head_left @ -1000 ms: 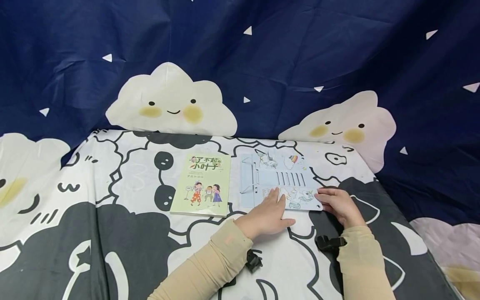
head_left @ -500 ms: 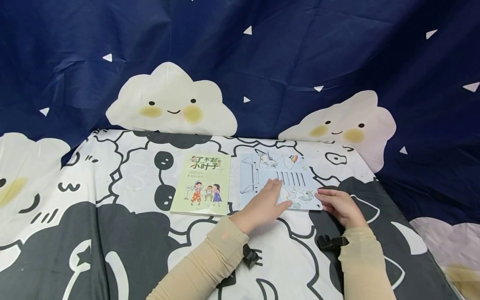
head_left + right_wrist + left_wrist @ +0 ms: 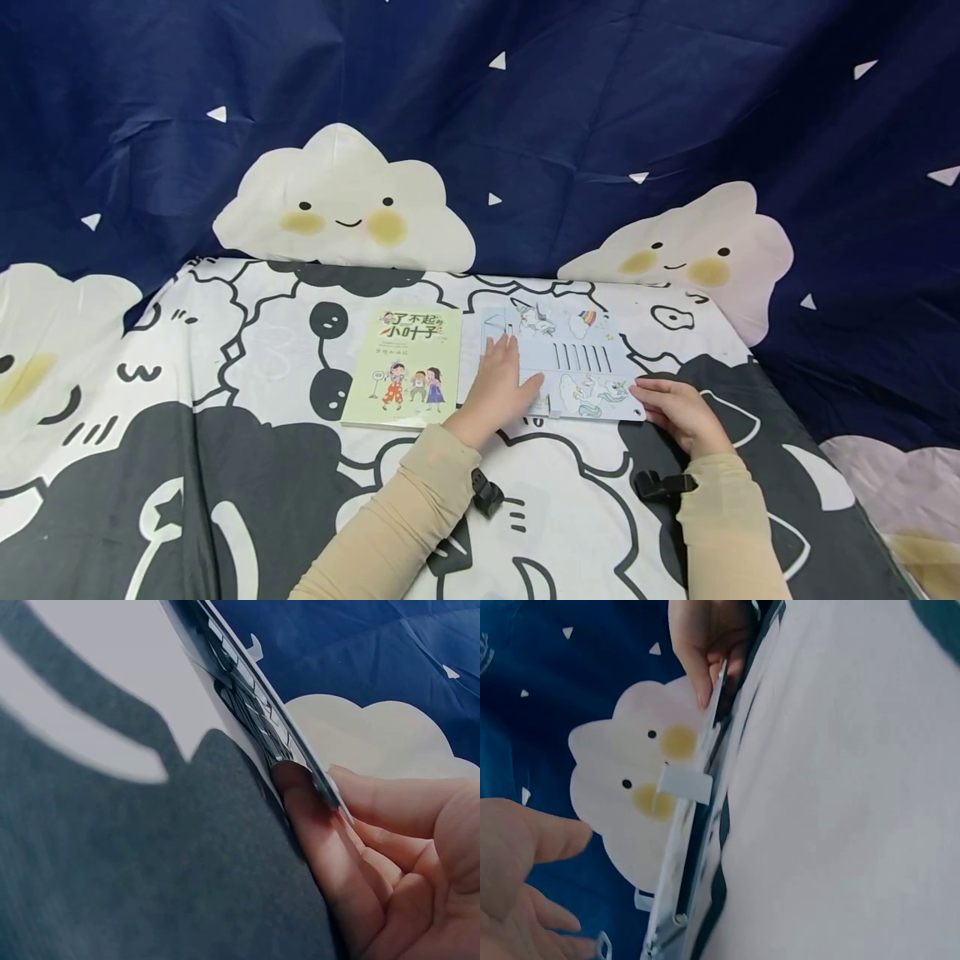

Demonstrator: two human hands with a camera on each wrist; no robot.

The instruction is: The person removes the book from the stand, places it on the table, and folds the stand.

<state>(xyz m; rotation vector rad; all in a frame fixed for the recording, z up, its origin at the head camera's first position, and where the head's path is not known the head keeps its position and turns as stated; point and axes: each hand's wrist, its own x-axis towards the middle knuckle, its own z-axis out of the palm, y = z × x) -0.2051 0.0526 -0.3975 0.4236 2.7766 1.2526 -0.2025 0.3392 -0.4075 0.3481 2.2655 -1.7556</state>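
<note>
A light blue book stand printed with unicorns and a row of slots lies on the bed cover, slightly raised in the wrist views. At its right edge my right hand pinches the panel; the right wrist view shows the thumb on top and fingers underneath. My left hand reaches over the stand's left part, fingers extended, partly hiding the wire support there. A pale clip sticks up from the panel's edge in the left wrist view. There, a wire loop shows by the left fingertips.
A green children's book lies just left of the stand. Beneath both is a black-and-white cartoon bed cover. Behind hangs a dark blue cloth with smiling clouds. Black straps with small devices sit at the wrists.
My left hand has slid leftward across the stand, from its lower middle to its left part. My right hand stays at the right edge; the stand and book keep their places.
</note>
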